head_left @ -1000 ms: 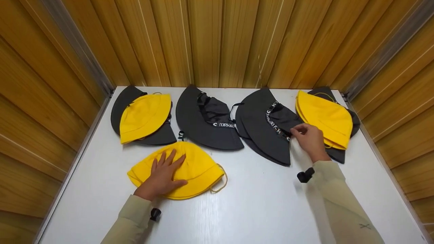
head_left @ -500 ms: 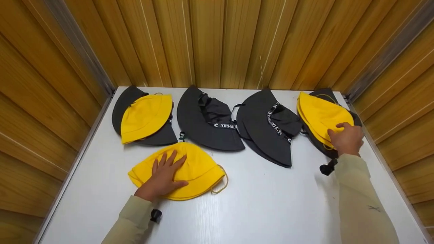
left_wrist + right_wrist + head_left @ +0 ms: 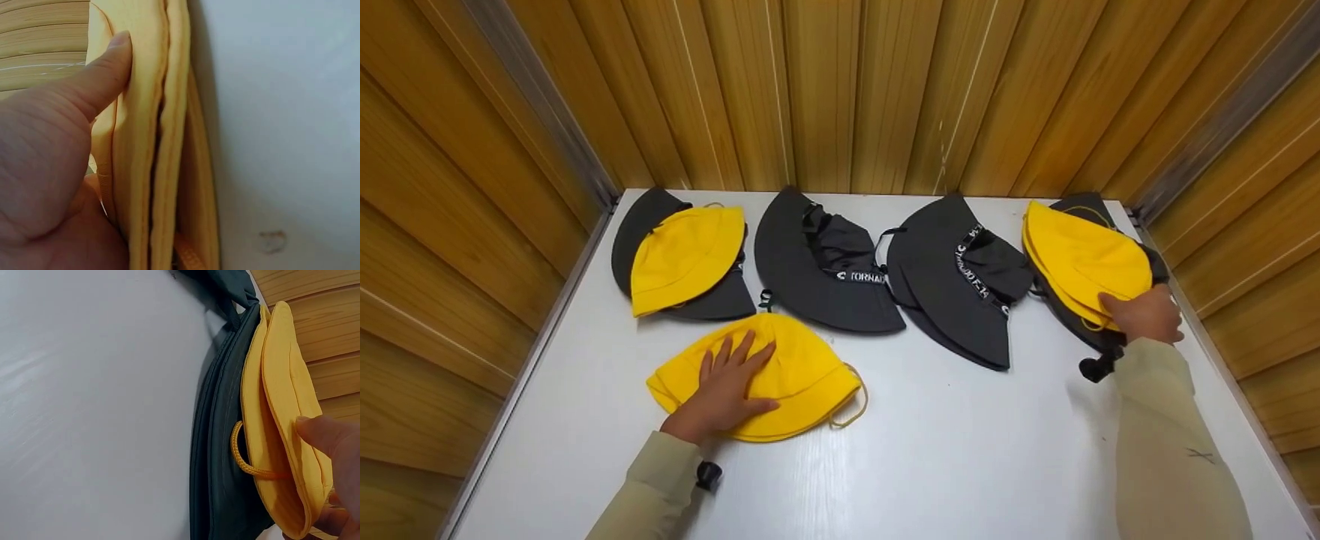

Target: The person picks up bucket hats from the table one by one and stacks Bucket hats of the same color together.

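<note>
My left hand (image 3: 724, 390) lies spread on a folded yellow bucket hat (image 3: 802, 367) near the front; in the left wrist view its thumb (image 3: 109, 70) rests along the layered brim (image 3: 174, 140). At the far right, my right hand (image 3: 1147, 313) pinches the edge of another yellow bucket hat (image 3: 1087, 259). That hat lies on a dark grey hat (image 3: 1084, 201). In the right wrist view the thumb (image 3: 315, 430) presses the yellow fabric (image 3: 287, 382), with fingers partly hidden round the edge. A yellow cord (image 3: 242, 458) loops from the brim.
Two dark hat piles (image 3: 825, 300) (image 3: 952, 315) with lettered bands lie in the middle of the back row. A yellow hat (image 3: 686, 255) sits on a dark hat (image 3: 634, 247) at the left. Wood-patterned walls (image 3: 825, 90) enclose the white table (image 3: 945, 465) on three sides.
My right hand has moved right, from the inner edge of the right-middle dark hat to the yellow hat at the far right, and grips its edge. The left hand has stayed put.
</note>
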`<act>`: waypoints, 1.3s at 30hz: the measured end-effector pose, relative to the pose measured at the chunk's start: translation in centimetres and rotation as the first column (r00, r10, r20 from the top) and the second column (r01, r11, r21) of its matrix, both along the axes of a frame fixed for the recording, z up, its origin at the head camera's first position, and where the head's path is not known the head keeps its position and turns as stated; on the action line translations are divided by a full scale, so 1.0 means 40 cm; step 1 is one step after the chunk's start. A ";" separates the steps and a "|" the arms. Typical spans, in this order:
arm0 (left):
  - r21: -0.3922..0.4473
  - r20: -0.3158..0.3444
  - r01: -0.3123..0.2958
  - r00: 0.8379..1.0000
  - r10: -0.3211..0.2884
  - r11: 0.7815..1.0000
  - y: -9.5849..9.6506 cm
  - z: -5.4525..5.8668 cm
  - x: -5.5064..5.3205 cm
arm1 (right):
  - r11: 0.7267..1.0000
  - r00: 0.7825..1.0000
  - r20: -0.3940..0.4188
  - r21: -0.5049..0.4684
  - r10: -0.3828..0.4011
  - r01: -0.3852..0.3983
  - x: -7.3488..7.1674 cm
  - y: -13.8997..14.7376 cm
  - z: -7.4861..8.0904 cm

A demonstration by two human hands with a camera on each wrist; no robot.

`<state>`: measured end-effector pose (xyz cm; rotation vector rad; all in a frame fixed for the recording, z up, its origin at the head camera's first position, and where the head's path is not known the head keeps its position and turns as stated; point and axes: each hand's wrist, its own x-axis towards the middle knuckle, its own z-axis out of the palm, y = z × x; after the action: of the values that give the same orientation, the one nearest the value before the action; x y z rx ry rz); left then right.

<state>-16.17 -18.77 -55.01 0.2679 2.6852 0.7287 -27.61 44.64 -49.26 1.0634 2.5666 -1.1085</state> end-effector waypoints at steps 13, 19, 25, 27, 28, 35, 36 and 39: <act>0.010 -0.013 -0.001 1.000 0.001 1.000 0.000 0.000 0.002 | 0.962 0.977 -0.180 -0.266 -0.113 0.062 -0.024 -0.009 0.005; 0.011 -0.014 -0.001 1.000 0.001 1.000 -0.002 0.000 0.002 | 0.983 0.923 -0.377 -0.184 -0.075 0.005 -0.022 -0.061 0.013; 0.027 -0.011 -0.004 1.000 0.005 1.000 0.002 0.002 0.004 | 0.980 0.872 -0.477 -0.201 -0.113 0.017 -0.013 -0.104 0.048; 0.025 -0.012 -0.006 1.000 0.007 1.000 0.002 0.002 0.004 | 0.979 0.854 -0.508 -0.206 -0.114 0.009 -0.008 -0.116 0.063; 0.024 -0.013 -0.005 1.000 0.006 1.000 0.002 0.001 0.004 | 0.979 0.846 -0.522 -0.205 -0.110 0.001 -0.006 -0.121 0.071; 0.032 -0.025 -0.010 1.000 0.011 0.999 0.002 -0.003 0.007 | 0.965 0.781 -0.613 -0.257 -0.117 -0.057 0.022 -0.146 0.138; 0.033 -0.027 -0.012 1.000 0.013 0.999 0.002 -0.004 0.008 | 0.960 0.773 -0.623 -0.271 -0.121 -0.068 0.028 -0.150 0.149; 0.023 -0.031 -0.012 0.999 0.013 1.000 0.002 -0.005 0.009 | 0.956 0.755 -0.645 -0.280 -0.119 -0.088 0.048 -0.160 0.183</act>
<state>-15.82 -18.70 -55.21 0.2704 2.7121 0.7650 -25.71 38.22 -41.94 0.6932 2.7082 -2.1143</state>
